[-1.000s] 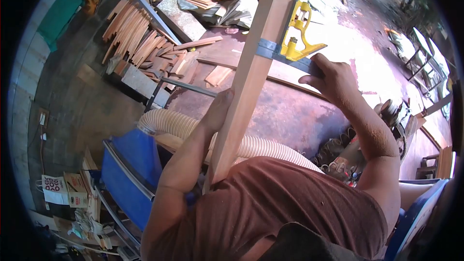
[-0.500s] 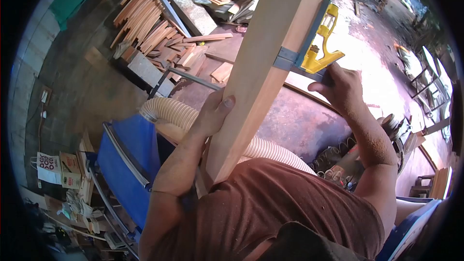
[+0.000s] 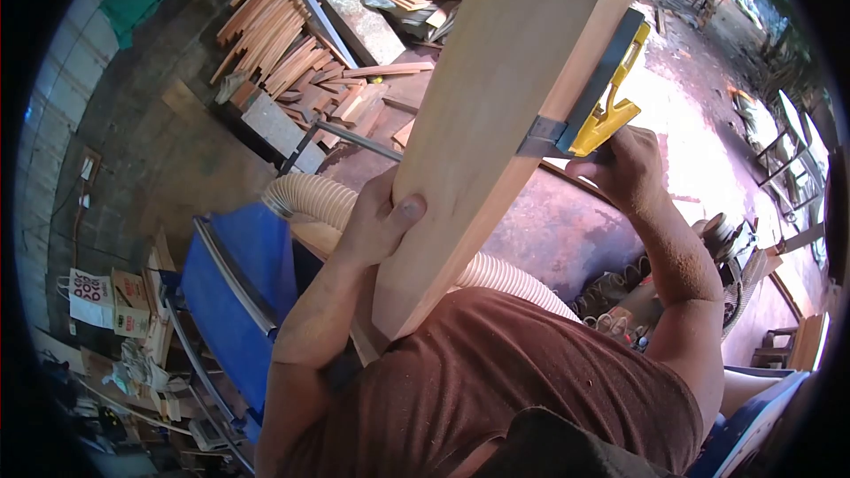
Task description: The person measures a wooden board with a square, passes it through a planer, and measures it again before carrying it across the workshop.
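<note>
A long pale wooden board [image 3: 491, 115] rises from my chest toward the top of the view, its near end braced against my brown shirt. My left hand [image 3: 376, 221] grips the board's left edge, thumb on its face. My right hand [image 3: 624, 168] holds a yellow combination square [image 3: 602, 102] against the board's right edge, its steel blade lying across the board's face.
A ribbed beige dust hose [image 3: 310, 204] runs under the board beside a blue machine frame [image 3: 235, 292]. Stacked wood offcuts [image 3: 283, 62] lie on the floor at upper left. Paper bags and clutter [image 3: 111, 301] sit at lower left. Tools [image 3: 620, 301] lie by my right elbow.
The board has come closer and looms larger, turned to show more of its face. The square and my right hand have stayed on its right edge; my left hand shifted slightly up.
</note>
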A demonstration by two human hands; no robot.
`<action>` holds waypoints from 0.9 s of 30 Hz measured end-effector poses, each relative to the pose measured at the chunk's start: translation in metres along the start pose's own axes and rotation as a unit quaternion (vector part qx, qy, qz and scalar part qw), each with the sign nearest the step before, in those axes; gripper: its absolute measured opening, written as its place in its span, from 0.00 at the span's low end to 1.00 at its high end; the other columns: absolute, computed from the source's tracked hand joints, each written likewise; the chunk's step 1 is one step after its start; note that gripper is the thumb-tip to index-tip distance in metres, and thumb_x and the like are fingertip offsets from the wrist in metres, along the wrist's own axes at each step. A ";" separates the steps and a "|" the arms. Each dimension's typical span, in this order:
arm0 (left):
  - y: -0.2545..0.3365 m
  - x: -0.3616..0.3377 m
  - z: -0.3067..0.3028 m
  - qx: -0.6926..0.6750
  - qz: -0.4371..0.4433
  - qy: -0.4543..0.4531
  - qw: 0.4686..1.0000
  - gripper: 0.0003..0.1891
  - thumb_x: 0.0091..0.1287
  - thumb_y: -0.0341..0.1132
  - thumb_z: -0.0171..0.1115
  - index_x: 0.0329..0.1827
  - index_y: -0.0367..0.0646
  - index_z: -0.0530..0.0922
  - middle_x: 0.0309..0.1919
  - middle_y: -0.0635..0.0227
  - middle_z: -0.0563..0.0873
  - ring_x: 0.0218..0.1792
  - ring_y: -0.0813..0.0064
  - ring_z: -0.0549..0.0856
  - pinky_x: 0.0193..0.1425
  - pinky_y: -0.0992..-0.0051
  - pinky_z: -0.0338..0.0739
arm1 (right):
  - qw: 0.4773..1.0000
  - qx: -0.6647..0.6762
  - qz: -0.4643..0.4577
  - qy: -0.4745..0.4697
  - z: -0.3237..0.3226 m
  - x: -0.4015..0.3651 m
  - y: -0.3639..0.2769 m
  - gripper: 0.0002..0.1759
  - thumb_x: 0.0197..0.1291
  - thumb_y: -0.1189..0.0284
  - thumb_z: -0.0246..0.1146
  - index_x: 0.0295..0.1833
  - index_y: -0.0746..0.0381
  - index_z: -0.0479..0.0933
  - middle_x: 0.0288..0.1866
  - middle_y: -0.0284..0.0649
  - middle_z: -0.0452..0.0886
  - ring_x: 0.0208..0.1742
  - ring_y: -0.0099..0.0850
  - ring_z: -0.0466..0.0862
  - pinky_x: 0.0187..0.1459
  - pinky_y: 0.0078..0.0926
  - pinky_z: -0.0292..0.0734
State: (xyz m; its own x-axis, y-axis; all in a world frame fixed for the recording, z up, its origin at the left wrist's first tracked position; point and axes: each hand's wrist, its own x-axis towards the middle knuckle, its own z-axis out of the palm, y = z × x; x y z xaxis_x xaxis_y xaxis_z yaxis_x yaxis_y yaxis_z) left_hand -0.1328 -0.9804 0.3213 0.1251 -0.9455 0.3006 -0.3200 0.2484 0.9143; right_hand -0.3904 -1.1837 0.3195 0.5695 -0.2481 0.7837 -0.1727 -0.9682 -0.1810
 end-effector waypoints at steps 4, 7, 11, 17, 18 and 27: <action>-0.002 -0.004 -0.003 -0.001 -0.001 0.007 1.000 0.42 0.64 0.68 0.57 0.57 0.28 0.74 0.44 0.61 0.83 0.45 0.75 0.81 0.48 0.74 0.77 | 1.000 0.001 -0.011 0.009 -0.001 0.007 -0.008 0.28 0.43 0.48 0.74 0.38 0.60 0.76 0.19 0.35 0.76 0.21 0.33 0.80 0.26 0.29 0.74; -0.012 -0.005 -0.009 -0.013 -0.010 0.004 1.000 0.43 0.63 0.69 0.57 0.57 0.28 0.74 0.44 0.62 0.83 0.45 0.76 0.81 0.48 0.74 0.76 | 1.000 -0.016 -0.025 -0.001 -0.001 0.009 -0.009 0.29 0.43 0.48 0.74 0.38 0.60 0.75 0.20 0.35 0.76 0.21 0.33 0.80 0.26 0.29 0.74; -0.013 0.001 -0.016 0.008 0.002 0.005 1.000 0.45 0.61 0.71 0.57 0.57 0.29 0.74 0.44 0.62 0.83 0.46 0.74 0.81 0.50 0.74 0.76 | 0.999 -0.033 -0.012 -0.028 -0.002 0.016 -0.018 0.29 0.44 0.48 0.73 0.37 0.61 0.74 0.21 0.36 0.77 0.22 0.34 0.81 0.26 0.30 0.74; -0.002 0.020 -0.012 -0.003 0.063 0.023 0.998 0.55 0.58 0.73 0.57 0.71 0.29 0.60 0.57 0.54 0.77 0.58 0.66 0.77 0.61 0.67 0.70 | 0.998 -0.009 0.003 -0.057 0.000 0.028 -0.033 0.28 0.47 0.48 0.72 0.39 0.60 0.72 0.22 0.37 0.80 0.24 0.35 0.84 0.25 0.31 0.75; 0.000 0.023 -0.010 -0.014 0.062 0.023 0.998 0.56 0.58 0.73 0.58 0.73 0.29 0.57 0.59 0.52 0.76 0.60 0.65 0.75 0.63 0.66 0.68 | 0.998 -0.017 0.003 -0.062 0.001 0.029 -0.036 0.28 0.48 0.47 0.71 0.38 0.59 0.72 0.22 0.36 0.80 0.25 0.35 0.84 0.26 0.31 0.76; -0.010 0.019 -0.004 -0.105 0.096 0.047 0.989 0.59 0.56 0.65 0.68 0.79 0.36 0.48 0.71 0.54 0.66 0.70 0.63 0.67 0.71 0.66 0.62 | 0.989 -0.072 0.044 -0.125 0.006 0.024 -0.048 0.27 0.54 0.44 0.66 0.38 0.57 0.68 0.23 0.36 0.83 0.25 0.37 0.86 0.27 0.33 0.78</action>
State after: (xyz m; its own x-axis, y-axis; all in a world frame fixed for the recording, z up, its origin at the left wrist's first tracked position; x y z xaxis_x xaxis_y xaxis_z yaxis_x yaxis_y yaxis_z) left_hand -0.1239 -0.9999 0.3190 0.1709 -0.8555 0.4889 -0.1452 0.4689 0.8712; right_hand -0.3634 -1.1431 0.3430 0.7249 -0.3489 0.5939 -0.3333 -0.9322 -0.1408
